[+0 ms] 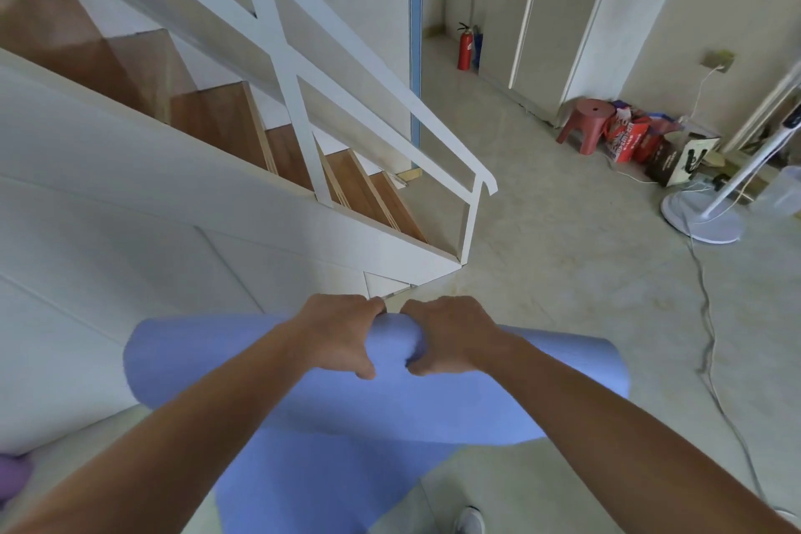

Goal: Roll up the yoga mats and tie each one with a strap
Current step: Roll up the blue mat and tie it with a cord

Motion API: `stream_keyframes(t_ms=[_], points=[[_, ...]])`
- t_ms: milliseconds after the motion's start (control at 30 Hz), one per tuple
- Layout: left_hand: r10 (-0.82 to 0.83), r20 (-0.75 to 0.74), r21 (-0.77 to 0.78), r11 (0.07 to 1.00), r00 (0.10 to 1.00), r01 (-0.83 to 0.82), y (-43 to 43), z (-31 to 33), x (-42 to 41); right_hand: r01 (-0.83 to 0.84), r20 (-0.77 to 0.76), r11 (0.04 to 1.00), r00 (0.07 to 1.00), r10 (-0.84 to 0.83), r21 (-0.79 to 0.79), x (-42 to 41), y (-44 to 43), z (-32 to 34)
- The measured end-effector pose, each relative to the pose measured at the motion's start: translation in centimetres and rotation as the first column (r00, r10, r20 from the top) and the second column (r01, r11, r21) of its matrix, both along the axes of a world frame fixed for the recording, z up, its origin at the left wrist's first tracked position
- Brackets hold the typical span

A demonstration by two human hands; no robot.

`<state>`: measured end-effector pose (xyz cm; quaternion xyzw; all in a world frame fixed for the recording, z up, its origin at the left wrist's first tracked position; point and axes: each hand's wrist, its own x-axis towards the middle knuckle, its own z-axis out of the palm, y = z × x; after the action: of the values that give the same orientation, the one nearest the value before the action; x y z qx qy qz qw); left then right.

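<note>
My fingertips are out of sight: on my left hand (342,334) and my right hand (450,336) they curl over the far side of the blue mat (390,408). The mat's loose end runs off the bottom edge, so its length is unknown to me. A purple thing (13,477) at the left edge is cut off and blurred. Only the toe of my shoe (470,521) shows. The fan (702,221) loses its head past the right edge. The print on the red bags (628,134) is too small to read.
</note>
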<state>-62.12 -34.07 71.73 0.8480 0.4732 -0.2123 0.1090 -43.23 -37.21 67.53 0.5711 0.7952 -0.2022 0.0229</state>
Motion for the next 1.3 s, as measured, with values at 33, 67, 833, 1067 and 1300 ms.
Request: stream_keyframes(t_ms=[33,67,833,1067,1300], points=[[-0.088,-0.061,0.138,0.986,0.994,0.096,-0.4,-0.5,0.0,0.027,-0.069,0.993,0.997,-0.036,-0.117,0.1,0.6,0.8],[-0.146,-0.096,0.237,0.957,0.985,0.165,-0.7,-0.9,0.1,0.042,-0.133,0.976,0.989,-0.071,-0.215,0.3,1.0,1.3],[0.393,0.117,-0.329,0.882,0.912,-0.338,2.4,1.7,-3.1,-0.169,0.133,0.942,0.982,0.135,0.291,-1.4,0.5,-1.6],[-0.001,-0.057,0.078,0.997,0.998,0.005,0.9,1.4,-2.0,-0.075,-0.090,0.982,0.994,0.060,-0.175,-1.2,4.8,2.5],[0.404,0.094,-0.230,0.898,0.910,-0.375,3.0,2.8,-3.6,-0.229,0.108,0.963,0.971,0.215,0.142,-1.5,2.7,0.9]])
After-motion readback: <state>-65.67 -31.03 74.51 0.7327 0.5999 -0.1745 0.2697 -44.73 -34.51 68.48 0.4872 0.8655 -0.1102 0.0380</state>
